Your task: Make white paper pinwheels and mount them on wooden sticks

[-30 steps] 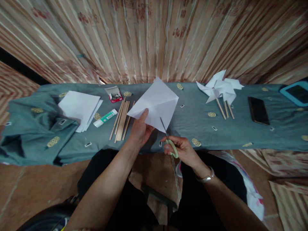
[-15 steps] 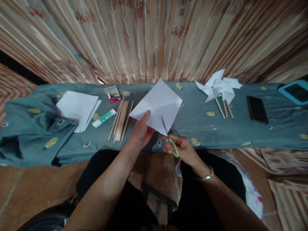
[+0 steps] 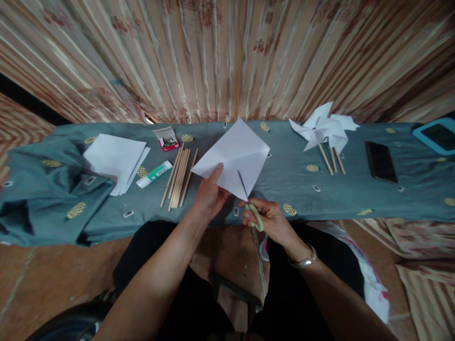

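A white square sheet of paper with crease lines is held tilted, one corner towards me. My left hand pinches its lower left edge, thumb on top and the other fingers underneath. My right hand has its fingers through the light green handles of a pair of scissors. One blade lies over the paper, running in from the near corner; the other blade is hidden beneath the sheet. Just left of the paper lie several thin wooden sticks.
To the left are a stack of white paper, a glue stick and an open red box of small metal pins. On the right lie white paper pinwheels on sticks, a black phone and a blue-framed device. A curtain hangs behind.
The far corner of the paper has dipped slightly. Both hands keep almost the same place, and the scissors still sit at the near corner.
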`<state>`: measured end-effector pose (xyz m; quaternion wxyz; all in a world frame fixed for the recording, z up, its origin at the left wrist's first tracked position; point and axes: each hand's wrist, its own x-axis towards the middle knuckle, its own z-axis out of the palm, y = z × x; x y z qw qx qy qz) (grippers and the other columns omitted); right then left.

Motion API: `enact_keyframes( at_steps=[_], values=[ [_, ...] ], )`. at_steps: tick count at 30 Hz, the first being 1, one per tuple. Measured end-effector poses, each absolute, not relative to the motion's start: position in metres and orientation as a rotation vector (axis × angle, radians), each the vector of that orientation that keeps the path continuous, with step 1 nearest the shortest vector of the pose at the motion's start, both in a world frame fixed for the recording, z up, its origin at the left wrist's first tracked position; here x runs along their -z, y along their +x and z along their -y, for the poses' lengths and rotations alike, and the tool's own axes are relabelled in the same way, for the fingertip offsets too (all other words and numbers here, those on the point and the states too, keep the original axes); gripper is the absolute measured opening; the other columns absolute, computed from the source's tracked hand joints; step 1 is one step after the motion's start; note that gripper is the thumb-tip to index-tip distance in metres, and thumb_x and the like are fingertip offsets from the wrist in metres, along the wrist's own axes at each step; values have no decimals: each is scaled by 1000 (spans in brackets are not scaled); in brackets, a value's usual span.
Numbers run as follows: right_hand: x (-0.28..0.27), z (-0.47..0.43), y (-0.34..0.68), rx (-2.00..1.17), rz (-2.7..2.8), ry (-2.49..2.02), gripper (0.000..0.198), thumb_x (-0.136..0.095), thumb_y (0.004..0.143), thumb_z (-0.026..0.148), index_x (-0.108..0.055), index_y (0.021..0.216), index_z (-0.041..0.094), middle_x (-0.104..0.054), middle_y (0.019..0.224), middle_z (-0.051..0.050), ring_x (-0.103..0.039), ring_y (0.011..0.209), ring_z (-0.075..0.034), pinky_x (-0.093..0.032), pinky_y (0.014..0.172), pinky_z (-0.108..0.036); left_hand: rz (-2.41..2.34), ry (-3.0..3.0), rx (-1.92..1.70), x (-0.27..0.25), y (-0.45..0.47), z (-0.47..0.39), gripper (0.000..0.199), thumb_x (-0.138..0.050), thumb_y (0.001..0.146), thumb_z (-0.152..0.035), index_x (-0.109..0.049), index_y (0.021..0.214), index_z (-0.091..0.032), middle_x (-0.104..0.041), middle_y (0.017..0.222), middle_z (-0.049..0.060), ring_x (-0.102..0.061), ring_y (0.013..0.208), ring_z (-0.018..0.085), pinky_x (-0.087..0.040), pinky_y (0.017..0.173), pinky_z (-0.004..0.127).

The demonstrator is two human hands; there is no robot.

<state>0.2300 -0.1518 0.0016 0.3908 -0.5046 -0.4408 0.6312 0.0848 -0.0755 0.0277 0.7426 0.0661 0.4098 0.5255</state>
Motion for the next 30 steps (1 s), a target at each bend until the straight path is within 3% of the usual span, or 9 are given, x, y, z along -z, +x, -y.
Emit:
enact_keyframes(
  at_steps=[9, 14, 23, 30],
  values=[
    [-3, 151, 227, -1635, 1009, -1297, 50, -85, 58, 59, -73, 84, 18, -63, 57, 4, -57, 48, -8, -48, 49, -21, -889, 146, -1160, -28, 85, 76, 15, -57, 92, -15, -67, 103, -16, -75, 82, 2, -69, 67, 12, -58, 67, 22],
    [-1, 152, 229, -1603, 1072, -1289, 50, -82, 62, 61, -72, 84, 18, -62, 58, 3, -57, 49, -9, -47, 49, -21, -896, 140, -1138, -29, 86, 77, 21, -59, 90, -17, -66, 110, -18, -75, 84, 3, -70, 69, 15, -58, 65, 24],
    [0, 152, 231, -1561, 1173, -1277, 47, -77, 71, 60, -69, 88, 17, -63, 62, 2, -58, 54, -10, -47, 53, -22, -919, 189, -1120, -28, 87, 80, 7, -60, 90, -18, -66, 93, -16, -72, 82, 3, -65, 65, 13, -55, 61, 23],
    [0, 152, 231, -1519, 1205, -1260, 48, -74, 73, 64, -63, 81, 18, -63, 62, 1, -55, 54, -9, -43, 50, -21, -919, 194, -1103, -26, 87, 80, 8, -65, 87, -20, -67, 95, -18, -72, 85, 4, -66, 68, 15, -56, 63, 25]
  ],
)
